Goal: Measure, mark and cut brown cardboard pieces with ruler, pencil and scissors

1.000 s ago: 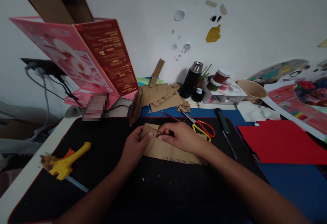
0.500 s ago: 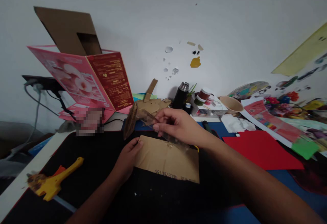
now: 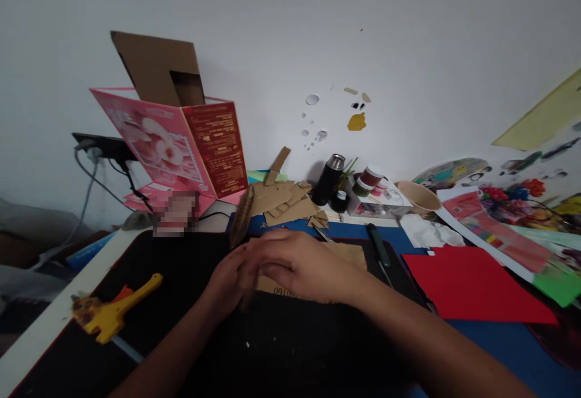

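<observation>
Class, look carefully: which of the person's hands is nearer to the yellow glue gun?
Left. The left hand is right of the yellow glue gun, not touching it; the right hand is farther right, over the printed cardboard.

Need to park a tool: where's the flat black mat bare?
Mat between yellow plastic glue gun and left forearm; also between it and the right forearm, bar small white specks. Crowded: behind the mat, with brown cardboard scraps and black cylindrical flask.

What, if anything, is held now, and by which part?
The cardboard piece, seemingly by its left end, in the left hand. The right hand covers that area; its own grip is hidden.
</observation>
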The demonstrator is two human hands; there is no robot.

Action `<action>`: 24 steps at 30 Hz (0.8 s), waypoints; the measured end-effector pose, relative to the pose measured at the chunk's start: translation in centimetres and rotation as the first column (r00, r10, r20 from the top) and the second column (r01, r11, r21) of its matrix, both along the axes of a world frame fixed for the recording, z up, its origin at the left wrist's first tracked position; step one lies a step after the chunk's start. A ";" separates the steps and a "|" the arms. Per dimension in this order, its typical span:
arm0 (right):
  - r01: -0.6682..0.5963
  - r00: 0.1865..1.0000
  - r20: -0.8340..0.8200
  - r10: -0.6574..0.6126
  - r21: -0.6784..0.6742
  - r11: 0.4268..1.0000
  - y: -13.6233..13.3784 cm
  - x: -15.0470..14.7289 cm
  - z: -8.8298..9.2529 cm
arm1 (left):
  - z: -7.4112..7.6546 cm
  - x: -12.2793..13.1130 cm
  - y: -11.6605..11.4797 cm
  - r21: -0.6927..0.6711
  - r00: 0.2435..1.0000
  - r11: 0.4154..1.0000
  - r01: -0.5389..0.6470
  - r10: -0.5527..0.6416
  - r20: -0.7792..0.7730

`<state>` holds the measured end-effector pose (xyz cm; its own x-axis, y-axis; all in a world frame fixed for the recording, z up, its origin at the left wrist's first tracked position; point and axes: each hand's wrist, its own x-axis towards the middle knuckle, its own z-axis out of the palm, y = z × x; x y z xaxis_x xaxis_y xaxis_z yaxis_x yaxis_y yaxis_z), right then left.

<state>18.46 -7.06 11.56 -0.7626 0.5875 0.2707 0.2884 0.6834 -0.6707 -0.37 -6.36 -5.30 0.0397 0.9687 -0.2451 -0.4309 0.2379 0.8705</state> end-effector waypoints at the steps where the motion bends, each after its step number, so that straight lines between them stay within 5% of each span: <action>1: 0.027 1.000 0.003 -0.027 -0.008 1.000 -0.3 0.8 -0.5 | 0.1 0.0 0.1 -0.036 1.000 0.999 0.022 -0.021 0.022; 7: 0.128 0.992 0.017 -0.127 -0.109 0.986 -2.2 5.1 -3.6 | 1.5 0.3 0.0 -0.132 0.988 0.984 0.117 -0.103 0.114; 13: 0.141 0.989 -0.023 -0.147 -0.161 0.977 -3.5 5.9 -5.4 | 2.6 0.6 -0.3 -0.142 0.984 0.976 0.163 -0.151 0.091; 17: 0.188 0.979 -0.044 -0.201 -0.195 0.962 -3.9 5.9 -6.4 | 2.2 0.8 -0.3 -0.137 0.994 0.986 0.091 -0.083 0.065; 21: 0.406 0.903 -0.024 -0.428 -0.272 0.872 -4.4 6.3 -7.8 | 1.8 0.9 -0.4 -0.102 0.998 0.994 -0.041 0.044 0.034; 24: 0.450 0.882 0.001 -0.472 -0.302 0.841 -4.9 6.9 -9.2 | 1.7 0.8 -0.2 -0.067 0.991 0.989 -0.133 0.135 0.012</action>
<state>25.38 -11.94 2.38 -0.3696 0.9257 0.0803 0.4669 0.2598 -0.8453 0.44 -6.60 -3.57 -0.0847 0.9472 -0.3093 -0.4773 0.2339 0.8470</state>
